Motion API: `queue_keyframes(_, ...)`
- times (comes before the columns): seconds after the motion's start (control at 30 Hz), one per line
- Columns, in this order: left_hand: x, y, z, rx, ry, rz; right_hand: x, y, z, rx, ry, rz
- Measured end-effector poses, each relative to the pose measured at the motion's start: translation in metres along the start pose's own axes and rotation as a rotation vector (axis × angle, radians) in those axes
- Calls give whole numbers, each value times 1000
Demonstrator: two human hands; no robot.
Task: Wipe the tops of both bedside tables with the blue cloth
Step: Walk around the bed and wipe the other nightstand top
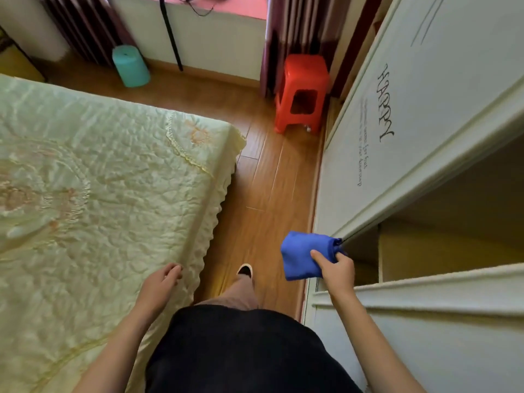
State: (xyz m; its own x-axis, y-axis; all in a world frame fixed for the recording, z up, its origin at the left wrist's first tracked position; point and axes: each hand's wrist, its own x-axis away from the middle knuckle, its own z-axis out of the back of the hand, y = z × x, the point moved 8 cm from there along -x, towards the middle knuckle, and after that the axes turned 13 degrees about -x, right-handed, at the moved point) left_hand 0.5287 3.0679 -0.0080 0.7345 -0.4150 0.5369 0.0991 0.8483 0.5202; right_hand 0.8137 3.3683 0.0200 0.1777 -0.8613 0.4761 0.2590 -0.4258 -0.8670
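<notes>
While I look down through the head camera, my right hand (337,269) is out in front of me at the right, fingers and thumb closed around the blue cloth (304,255). That cloth is bunched into a soft wad, held in the air, with most of it sticking out to the left of my grip. It hangs over the edge of the wooden floor (269,180), just beside the white wardrobe (425,109), close to the lower corner of the sliding door that carries the word HAPPY in dark letters. Behind the cloth, the wardrobe stands open on a pale, shadowed compartment.

My left hand (160,285) holds nothing. Its fingers are loosely curled and half open, hovering over the scalloped edge of the pale green bedspread (99,180) that covers the bed on my left; I cannot tell whether the fingertips touch the fabric.

Between bed and wardrobe runs a narrow strip of floor, where one foot (245,270) shows ahead of my dark top. Farther along that strip a red plastic stool (302,93) stands near the wardrobe's far end, beside dark curtains. A teal bin (131,66) sits on the floor by the far wall, well apart from the stool.
</notes>
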Motion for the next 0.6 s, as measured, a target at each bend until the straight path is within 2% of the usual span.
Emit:
queue_keyframes(0.13, -69, 46, 3, 29, 8, 14, -74, -31, -37, 34, -33, -8)
queue_keyframes(0.27, -159, 126, 15, 16, -13, -56, -148, -66, -65, 44, -8, -30)
queue_keyframes(0.6, -341, 366, 57, -69, -148, -351, -305, -175, -81, 19, 204, -42)
